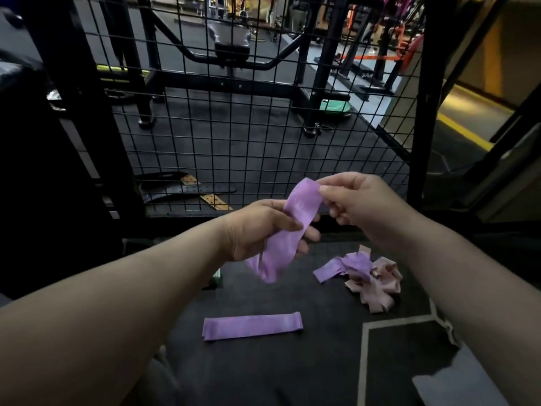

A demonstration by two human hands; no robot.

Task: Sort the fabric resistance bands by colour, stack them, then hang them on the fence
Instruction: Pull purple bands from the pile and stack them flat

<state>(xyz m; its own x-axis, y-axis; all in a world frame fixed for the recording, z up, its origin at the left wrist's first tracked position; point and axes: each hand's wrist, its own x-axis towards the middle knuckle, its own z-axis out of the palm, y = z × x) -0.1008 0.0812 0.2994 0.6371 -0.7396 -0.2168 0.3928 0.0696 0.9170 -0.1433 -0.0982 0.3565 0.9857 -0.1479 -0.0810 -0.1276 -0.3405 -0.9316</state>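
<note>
My right hand [355, 200] pinches the top end of a purple band [288, 227] between thumb and forefinger, the other fingers curled loosely below. My left hand [263, 227] grips the same band lower down, thumb pressed across its front and fingers wrapped behind, so the fabric runs slanting from the upper pinch down through that palm, its loose tail hanging below my left wrist. Both hands are up off the dark floor mat [292, 370], in front of the black wire fence [263, 127], not touching it.

On the mat just below my hands lies one flat purple band [253, 325], stretched out lengthways by itself. To its right, under my right forearm, sits a jumbled heap [363, 276] of purple bands tangled over pale pink ones; how many of each I cannot tell. So I count two purple bands apart from the heap: one held, one laid flat
</note>
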